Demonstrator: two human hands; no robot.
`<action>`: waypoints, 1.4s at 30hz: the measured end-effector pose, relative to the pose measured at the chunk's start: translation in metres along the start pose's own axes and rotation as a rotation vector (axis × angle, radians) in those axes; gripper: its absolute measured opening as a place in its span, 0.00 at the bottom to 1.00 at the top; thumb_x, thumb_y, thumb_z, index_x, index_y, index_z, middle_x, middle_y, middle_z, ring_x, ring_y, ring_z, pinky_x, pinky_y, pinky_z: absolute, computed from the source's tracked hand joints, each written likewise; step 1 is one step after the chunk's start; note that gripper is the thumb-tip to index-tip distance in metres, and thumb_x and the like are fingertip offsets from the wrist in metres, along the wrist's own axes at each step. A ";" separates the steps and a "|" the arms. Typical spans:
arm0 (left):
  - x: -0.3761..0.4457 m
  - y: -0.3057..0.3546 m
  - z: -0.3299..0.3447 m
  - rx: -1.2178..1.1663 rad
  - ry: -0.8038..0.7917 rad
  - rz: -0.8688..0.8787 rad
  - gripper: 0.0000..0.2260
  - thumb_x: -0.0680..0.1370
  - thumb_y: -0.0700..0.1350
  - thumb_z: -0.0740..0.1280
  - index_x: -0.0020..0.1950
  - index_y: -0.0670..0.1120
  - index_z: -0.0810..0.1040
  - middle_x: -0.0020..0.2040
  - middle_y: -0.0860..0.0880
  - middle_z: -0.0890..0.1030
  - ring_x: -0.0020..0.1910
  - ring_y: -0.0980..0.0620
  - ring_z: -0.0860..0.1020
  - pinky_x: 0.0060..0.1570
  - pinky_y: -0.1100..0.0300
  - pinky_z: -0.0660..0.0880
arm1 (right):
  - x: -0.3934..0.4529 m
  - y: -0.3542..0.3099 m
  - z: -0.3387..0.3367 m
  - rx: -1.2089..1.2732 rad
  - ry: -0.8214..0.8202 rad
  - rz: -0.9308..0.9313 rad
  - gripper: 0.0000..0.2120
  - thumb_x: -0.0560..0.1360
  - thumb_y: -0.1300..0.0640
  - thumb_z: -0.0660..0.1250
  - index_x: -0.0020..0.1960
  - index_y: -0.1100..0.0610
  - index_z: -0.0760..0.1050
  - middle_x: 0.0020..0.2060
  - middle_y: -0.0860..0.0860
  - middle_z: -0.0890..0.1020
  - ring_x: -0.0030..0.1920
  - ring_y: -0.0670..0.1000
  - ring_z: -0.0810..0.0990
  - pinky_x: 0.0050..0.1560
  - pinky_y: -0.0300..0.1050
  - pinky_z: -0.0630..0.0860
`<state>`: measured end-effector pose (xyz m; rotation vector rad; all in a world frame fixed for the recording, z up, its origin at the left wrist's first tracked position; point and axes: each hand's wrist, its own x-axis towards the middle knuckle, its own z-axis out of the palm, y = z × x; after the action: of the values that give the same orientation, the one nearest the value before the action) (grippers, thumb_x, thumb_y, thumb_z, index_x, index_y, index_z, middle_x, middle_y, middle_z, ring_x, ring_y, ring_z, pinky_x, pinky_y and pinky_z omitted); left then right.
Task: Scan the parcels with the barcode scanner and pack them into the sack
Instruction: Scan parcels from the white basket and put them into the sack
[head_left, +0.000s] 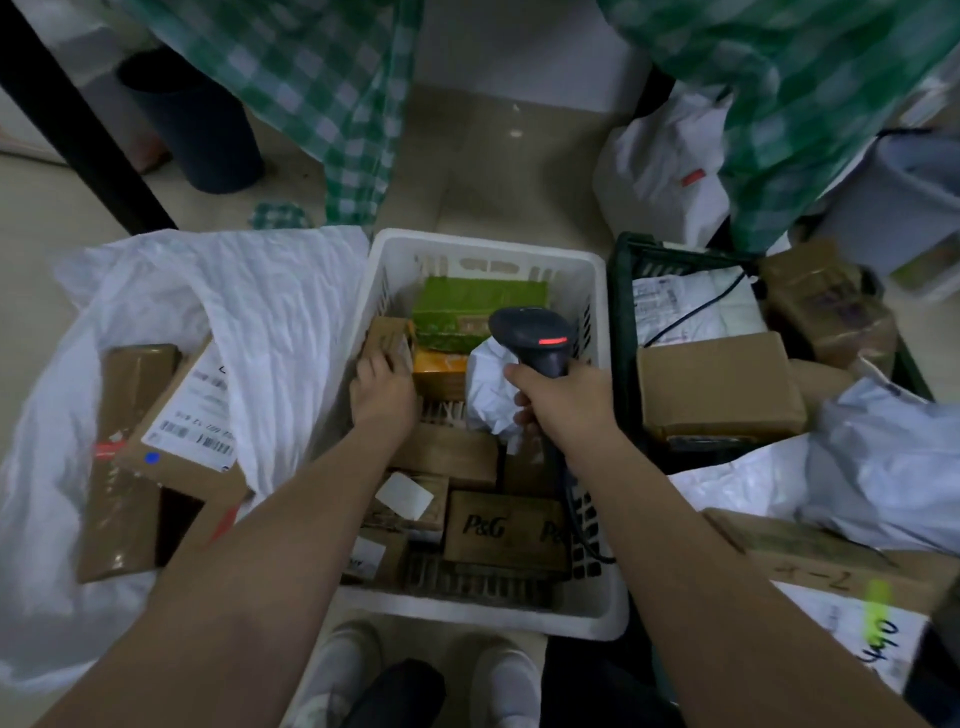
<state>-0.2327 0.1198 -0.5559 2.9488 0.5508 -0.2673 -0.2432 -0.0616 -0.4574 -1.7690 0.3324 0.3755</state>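
Note:
A white plastic basket (602, 613) in front of me holds several parcels: a green box (467, 306), an orange box (441, 371), a crumpled white bag parcel (488, 389) and a brown P&G carton (498, 530). My left hand (382, 387) grips a small brown box (389, 338) at the basket's left wall. My right hand (561, 397) holds a dark barcode scanner (535, 338) with a red light, over the basket's right side. The white sack (270, 312) lies open at left with two brown labelled parcels (171, 447) inside.
A dark green crate (623, 322) at right holds cardboard boxes (719, 387) and white mailers. More bags and a carton (831, 561) lie at lower right. Green checked cloth (332, 98) hangs behind. A black table leg (83, 130) stands at far left. My shoes (343, 670) are below the basket.

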 end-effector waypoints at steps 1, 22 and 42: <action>0.002 0.002 0.003 0.018 0.031 0.008 0.27 0.80 0.48 0.61 0.77 0.42 0.56 0.73 0.38 0.59 0.70 0.38 0.59 0.66 0.47 0.62 | 0.003 0.001 0.001 0.002 -0.001 0.007 0.08 0.73 0.58 0.71 0.37 0.57 0.75 0.31 0.55 0.79 0.26 0.47 0.78 0.34 0.46 0.73; -0.083 -0.012 -0.113 -1.273 0.132 -0.071 0.29 0.72 0.44 0.75 0.70 0.46 0.68 0.61 0.49 0.74 0.58 0.52 0.74 0.60 0.55 0.73 | -0.047 -0.027 0.004 0.109 0.151 -0.162 0.10 0.73 0.57 0.71 0.36 0.58 0.74 0.30 0.54 0.78 0.29 0.48 0.77 0.34 0.40 0.73; -0.154 -0.047 -0.193 -1.673 0.086 -0.083 0.09 0.75 0.48 0.72 0.52 0.47 0.78 0.51 0.48 0.83 0.49 0.52 0.83 0.50 0.56 0.80 | -0.128 -0.051 -0.003 0.233 0.093 -0.394 0.11 0.71 0.60 0.75 0.46 0.47 0.76 0.42 0.44 0.83 0.47 0.43 0.81 0.48 0.39 0.76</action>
<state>-0.3631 0.1412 -0.3416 1.3105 0.4924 0.2424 -0.3374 -0.0501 -0.3575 -1.5788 0.0828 -0.0268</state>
